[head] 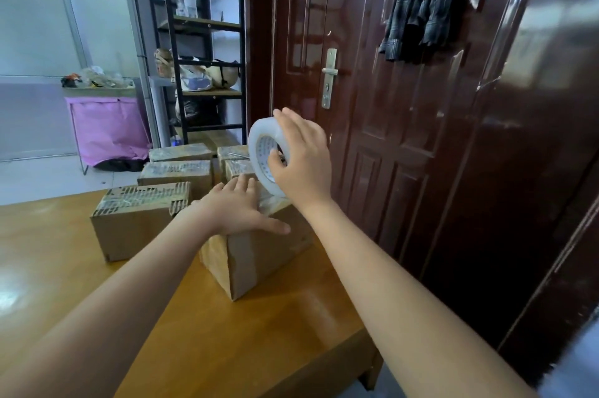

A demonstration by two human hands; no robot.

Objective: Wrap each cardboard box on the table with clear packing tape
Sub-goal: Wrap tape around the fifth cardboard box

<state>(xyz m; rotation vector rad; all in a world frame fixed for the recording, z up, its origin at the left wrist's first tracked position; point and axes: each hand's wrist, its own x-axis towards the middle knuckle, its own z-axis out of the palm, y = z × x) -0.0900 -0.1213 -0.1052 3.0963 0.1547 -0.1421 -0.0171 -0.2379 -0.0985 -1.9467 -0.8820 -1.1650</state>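
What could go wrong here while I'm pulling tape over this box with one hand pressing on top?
The box sits near the table corner, so a hard pull from the tape roll in your right hand might drag it off. The left hand lies flat beside the tape's path; the strip could stick to its fingers or wrinkle.

left hand (241, 208) flat on box (259, 255), right hand (299, 159) holding tape roll (262, 151)
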